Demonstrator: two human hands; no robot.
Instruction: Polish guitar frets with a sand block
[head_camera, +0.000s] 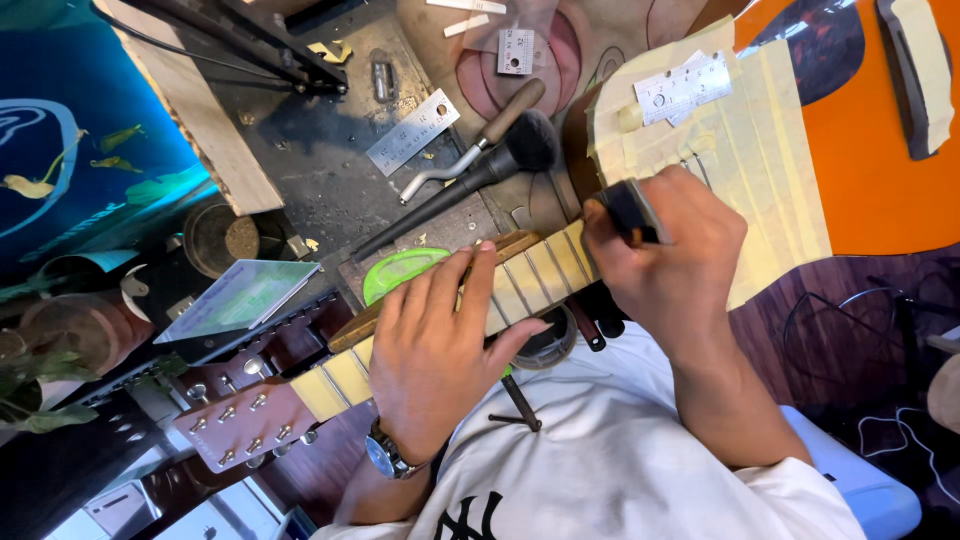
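An acoustic guitar lies across the workbench, its orange body (880, 190) at the upper right and its headstock (250, 425) at the lower left. The neck (545, 265) and the upper body are covered in pale masking tape (760, 150). My left hand (435, 345) wraps over the neck near its middle and holds it down. My right hand (665, 255) is shut on a small dark block (630, 210) that rests on the frets where the neck meets the body.
On the bench behind the neck lie a dark brush (510, 155), a wooden-handled tool (480, 140), a steel ruler (412, 132) and a green round lid (400, 270). A small ruler (683, 88) sits on the taped body. A tablet-like pad (240, 298) lies left.
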